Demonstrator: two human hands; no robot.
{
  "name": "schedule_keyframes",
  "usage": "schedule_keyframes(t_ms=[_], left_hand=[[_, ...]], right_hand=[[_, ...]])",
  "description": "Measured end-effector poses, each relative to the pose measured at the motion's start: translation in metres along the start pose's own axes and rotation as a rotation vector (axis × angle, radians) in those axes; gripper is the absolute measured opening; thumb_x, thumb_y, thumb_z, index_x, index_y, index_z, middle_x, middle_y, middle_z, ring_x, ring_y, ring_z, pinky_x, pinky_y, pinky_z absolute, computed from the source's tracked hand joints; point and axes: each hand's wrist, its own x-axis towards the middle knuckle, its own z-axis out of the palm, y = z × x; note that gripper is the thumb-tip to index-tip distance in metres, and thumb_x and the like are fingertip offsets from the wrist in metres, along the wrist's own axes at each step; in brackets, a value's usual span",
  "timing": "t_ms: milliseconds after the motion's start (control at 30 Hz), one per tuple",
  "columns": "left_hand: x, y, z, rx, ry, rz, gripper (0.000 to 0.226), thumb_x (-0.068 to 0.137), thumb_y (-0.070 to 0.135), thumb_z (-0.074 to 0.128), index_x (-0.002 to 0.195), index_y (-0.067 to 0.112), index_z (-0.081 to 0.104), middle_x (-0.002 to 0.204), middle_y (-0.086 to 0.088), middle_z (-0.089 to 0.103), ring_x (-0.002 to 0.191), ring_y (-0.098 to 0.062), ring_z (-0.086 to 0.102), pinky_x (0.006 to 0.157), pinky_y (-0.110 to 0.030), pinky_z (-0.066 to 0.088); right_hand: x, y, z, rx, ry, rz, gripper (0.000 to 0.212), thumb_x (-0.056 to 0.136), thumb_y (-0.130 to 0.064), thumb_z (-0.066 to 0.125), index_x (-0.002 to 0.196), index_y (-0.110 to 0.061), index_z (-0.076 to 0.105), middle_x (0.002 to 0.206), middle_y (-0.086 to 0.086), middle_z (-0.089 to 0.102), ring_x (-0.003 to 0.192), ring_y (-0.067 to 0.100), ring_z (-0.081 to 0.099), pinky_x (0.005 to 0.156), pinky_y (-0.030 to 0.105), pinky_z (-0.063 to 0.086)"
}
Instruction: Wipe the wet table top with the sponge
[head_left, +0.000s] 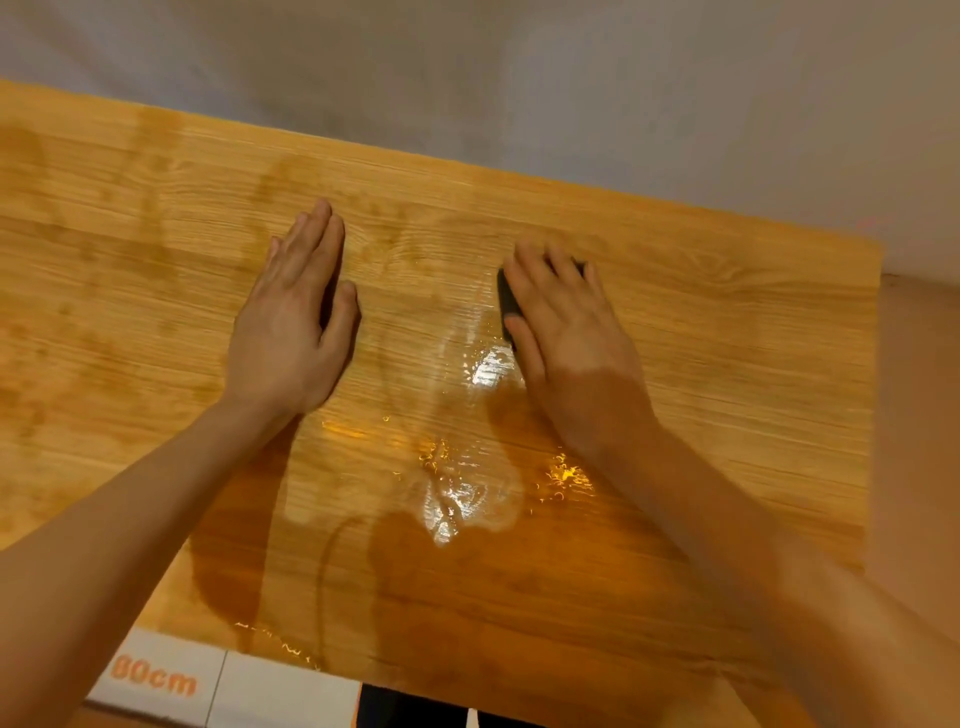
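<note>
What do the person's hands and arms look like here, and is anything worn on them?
Both forearms are bare, with no sleeves in view. The left hand and right hand wear no gloves, and no rings, watch or bracelet show. The picture is slightly blurred, so fine marks can't be told.

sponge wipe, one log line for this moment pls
right hand: pressing dark sponge on table top | left hand: flat, empty | water: pooled near front, unwiped

A plain grey wall (571, 78) ran behind the far edge; white floor tiles (249, 691) marked "80cm" lay near left, warmly lit.
</note>
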Motion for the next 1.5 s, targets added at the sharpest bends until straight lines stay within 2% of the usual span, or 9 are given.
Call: schedule_keyframes(t_ms=[200, 333, 467, 700, 867, 1000, 1167, 1267, 1500], left_hand=[[0.000, 0.001, -0.001, -0.002, -0.004, -0.004, 0.057, 0.106, 0.029, 0.033, 0.159, 0.007, 0.026, 0.168, -0.005, 0.018, 0.156, -0.018, 0.015, 0.128, -0.037, 0.011], [-0.002, 0.001, 0.000, 0.009, -0.007, 0.016, 0.057, 0.107, 0.027, 0.032, 0.159, 0.005, 0.024, 0.169, -0.007, 0.017, 0.157, -0.018, 0.012, 0.128, -0.036, 0.009], [0.001, -0.001, 0.001, 0.003, -0.027, 0.028, 0.058, 0.107, 0.025, 0.028, 0.160, 0.003, 0.019, 0.169, -0.010, 0.012, 0.157, -0.019, 0.006, 0.129, -0.034, 0.004], [0.001, -0.001, 0.008, 0.123, 0.004, 0.051, 0.059, 0.107, 0.027, 0.018, 0.160, 0.001, 0.012, 0.169, -0.012, 0.008, 0.157, -0.022, 0.006, 0.128, -0.031, 0.001], [-0.002, -0.002, 0.010, 0.104, 0.027, 0.080, 0.059, 0.105, 0.024, 0.022, 0.159, 0.001, 0.017, 0.169, -0.014, 0.013, 0.157, -0.025, 0.012, 0.128, -0.036, 0.009], [-0.001, -0.003, 0.009, 0.043, 0.066, 0.076, 0.057, 0.106, 0.022, 0.028, 0.159, 0.001, 0.021, 0.168, -0.014, 0.017, 0.157, -0.025, 0.014, 0.128, -0.033, 0.006], [-0.001, -0.004, 0.009, 0.010, 0.052, 0.082, 0.057, 0.107, 0.022, 0.028, 0.159, 0.001, 0.019, 0.168, -0.014, 0.013, 0.157, -0.025, 0.010, 0.128, -0.036, 0.006], [-0.002, -0.003, 0.010, -0.009, 0.059, 0.081, 0.057, 0.107, 0.021, 0.029, 0.159, 0.000, 0.019, 0.168, -0.014, 0.013, 0.157, -0.026, 0.010, 0.129, -0.038, 0.007], [-0.001, -0.004, 0.008, 0.035, 0.030, 0.098, 0.056, 0.108, 0.023, 0.026, 0.159, -0.001, 0.017, 0.169, -0.015, 0.012, 0.157, -0.025, 0.008, 0.129, -0.036, 0.005]], right_hand=[[0.114, -0.004, 0.008, 0.031, 0.041, 0.213, 0.047, 0.107, -0.030, 0.026, 0.151, -0.013, 0.030, 0.160, 0.003, 0.026, 0.150, 0.021, 0.012, 0.122, 0.035, 0.002], [0.054, -0.024, 0.017, 0.011, 0.080, 0.161, 0.046, 0.106, -0.026, 0.034, 0.149, -0.011, 0.034, 0.158, 0.004, 0.029, 0.149, 0.024, 0.015, 0.123, 0.043, 0.008], [0.001, -0.054, 0.023, -0.002, 0.014, 0.127, 0.047, 0.105, -0.030, 0.028, 0.149, -0.015, 0.036, 0.157, 0.000, 0.030, 0.149, 0.021, 0.016, 0.122, 0.038, 0.008], [0.135, -0.049, 0.029, -0.013, 0.099, 0.318, 0.047, 0.107, -0.028, 0.025, 0.152, -0.016, 0.030, 0.159, 0.001, 0.028, 0.150, 0.021, 0.011, 0.121, 0.036, 0.001], [0.055, -0.088, 0.047, -0.065, 0.146, 0.257, 0.045, 0.105, -0.024, 0.034, 0.149, -0.012, 0.036, 0.157, 0.004, 0.031, 0.149, 0.025, 0.016, 0.122, 0.045, 0.010], [0.010, -0.092, 0.038, -0.021, 0.032, 0.162, 0.046, 0.105, -0.028, 0.034, 0.150, -0.017, 0.034, 0.158, -0.003, 0.027, 0.150, 0.014, 0.011, 0.124, 0.038, 0.008], [-0.017, -0.020, 0.008, -0.064, 0.197, 0.574, 0.054, 0.101, -0.027, 0.026, 0.152, -0.008, 0.026, 0.160, 0.009, 0.023, 0.150, 0.023, 0.010, 0.123, 0.044, 0.009], [-0.016, -0.030, 0.013, -0.045, 0.317, 0.752, 0.053, 0.100, -0.024, 0.026, 0.150, -0.005, 0.031, 0.158, 0.013, 0.025, 0.149, 0.031, 0.016, 0.122, 0.046, 0.009], [0.008, -0.131, 0.070, -0.168, 0.236, 0.333, 0.045, 0.104, -0.027, 0.034, 0.144, -0.010, 0.044, 0.152, 0.006, 0.040, 0.144, 0.024, 0.032, 0.119, 0.044, 0.025]])
